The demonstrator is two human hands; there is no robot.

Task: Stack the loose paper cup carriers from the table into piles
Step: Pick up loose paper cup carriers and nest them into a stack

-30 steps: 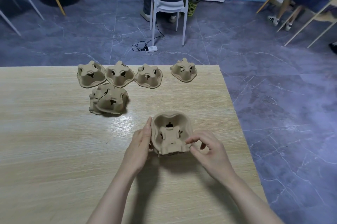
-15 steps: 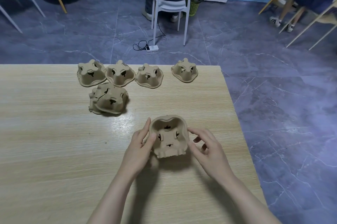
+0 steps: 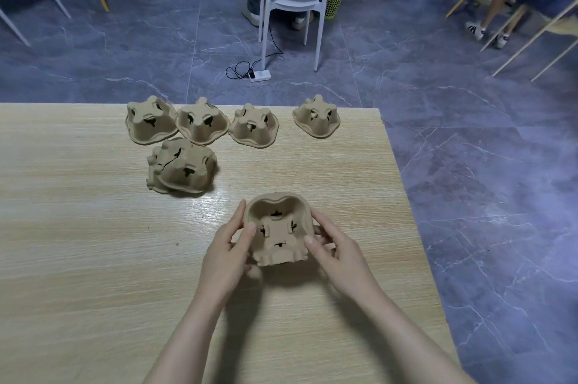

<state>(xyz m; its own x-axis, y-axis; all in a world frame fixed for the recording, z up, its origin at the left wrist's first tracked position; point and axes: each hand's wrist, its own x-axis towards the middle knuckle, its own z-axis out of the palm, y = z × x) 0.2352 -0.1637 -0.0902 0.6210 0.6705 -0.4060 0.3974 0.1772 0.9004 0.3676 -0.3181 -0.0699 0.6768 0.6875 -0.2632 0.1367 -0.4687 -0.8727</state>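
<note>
Four upturned carriers [image 3: 200, 124] and a small pile [image 3: 183, 169] sit far across the worktop [image 3: 78, 258]; left hand [image 3: 226, 254] and right hand [image 3: 339, 254] grip the held carrier [image 3: 278, 232] by its sides, tilted above the near edge

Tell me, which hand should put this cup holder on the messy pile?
Probably the left hand. It already grips the held carrier, and the untidy pile lies on the table's left side. The right hand would have to cross over.
</note>
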